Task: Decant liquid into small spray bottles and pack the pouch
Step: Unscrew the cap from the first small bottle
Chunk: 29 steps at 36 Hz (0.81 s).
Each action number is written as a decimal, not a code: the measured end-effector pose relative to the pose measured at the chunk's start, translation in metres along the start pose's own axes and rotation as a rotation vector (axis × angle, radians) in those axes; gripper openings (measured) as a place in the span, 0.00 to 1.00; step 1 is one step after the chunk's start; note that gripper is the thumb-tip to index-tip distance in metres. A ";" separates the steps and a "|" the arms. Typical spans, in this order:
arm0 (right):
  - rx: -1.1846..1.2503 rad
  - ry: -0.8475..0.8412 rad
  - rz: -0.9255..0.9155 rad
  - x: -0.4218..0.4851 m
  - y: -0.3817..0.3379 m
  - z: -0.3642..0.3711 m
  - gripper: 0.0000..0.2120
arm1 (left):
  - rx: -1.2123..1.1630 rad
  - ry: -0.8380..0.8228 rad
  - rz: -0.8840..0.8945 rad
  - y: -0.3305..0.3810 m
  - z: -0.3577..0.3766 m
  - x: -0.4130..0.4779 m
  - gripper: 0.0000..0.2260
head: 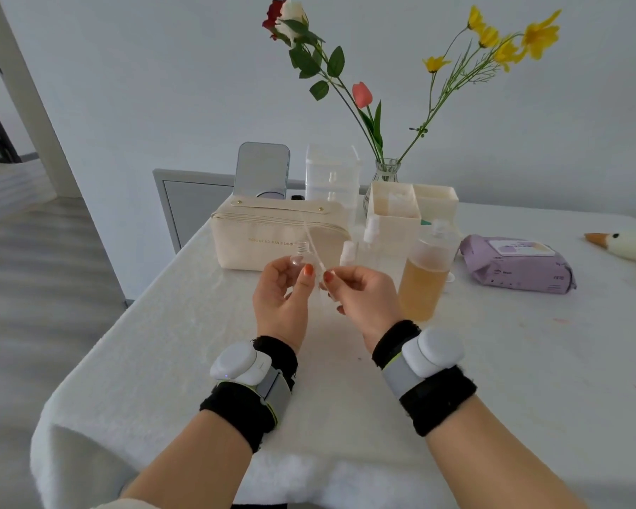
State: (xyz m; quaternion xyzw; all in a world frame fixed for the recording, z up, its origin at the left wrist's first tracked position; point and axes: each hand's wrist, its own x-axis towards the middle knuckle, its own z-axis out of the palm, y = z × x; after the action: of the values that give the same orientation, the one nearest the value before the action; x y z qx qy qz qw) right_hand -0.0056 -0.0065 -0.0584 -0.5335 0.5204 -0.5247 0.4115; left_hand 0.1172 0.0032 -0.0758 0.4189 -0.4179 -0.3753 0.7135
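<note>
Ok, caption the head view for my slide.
Left hand holds an uncapped small bottle; right hand pinches a pump tube, beside an amber bottle.

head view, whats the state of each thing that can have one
small bottle, uncapped, held in left hand
spray top, off the bottle, pinched by right hand
big bottle, upright, partly full, amber liquid
spare spray bottles, upright, tops on
pouch, looks zipped
wipes pack, flap shut

A flower vase [386, 173], a mirror [261, 170], a purple wipes pack [518, 266] and a plush goose [626, 245] sit on the table [184, 332].
</note>
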 end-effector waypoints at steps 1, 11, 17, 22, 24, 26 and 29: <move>-0.024 -0.010 -0.010 0.000 0.002 0.001 0.02 | -0.001 0.001 -0.002 0.000 0.000 0.000 0.13; -0.252 -0.018 -0.053 0.007 0.010 0.028 0.08 | 0.031 0.163 0.074 -0.008 -0.003 0.010 0.09; -0.401 -0.030 -0.084 0.011 0.007 0.049 0.08 | 0.075 0.241 0.083 -0.010 -0.004 0.013 0.10; -0.579 -0.027 -0.103 0.016 0.007 0.055 0.07 | 0.088 0.227 0.078 -0.013 -0.006 0.014 0.13; -0.617 -0.027 -0.101 0.016 0.008 0.055 0.08 | 0.082 0.222 0.066 -0.013 -0.005 0.014 0.14; -0.633 -0.025 -0.099 0.016 0.010 0.055 0.07 | 0.082 0.224 0.059 -0.013 -0.006 0.015 0.13; -0.629 -0.029 -0.093 0.015 0.011 0.055 0.09 | 0.091 0.225 0.054 -0.013 -0.005 0.015 0.13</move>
State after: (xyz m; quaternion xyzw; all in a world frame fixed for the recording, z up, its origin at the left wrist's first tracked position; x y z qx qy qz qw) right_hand 0.0457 -0.0285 -0.0737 -0.6652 0.6262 -0.3487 0.2092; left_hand 0.1248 -0.0130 -0.0850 0.4788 -0.3632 -0.2871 0.7460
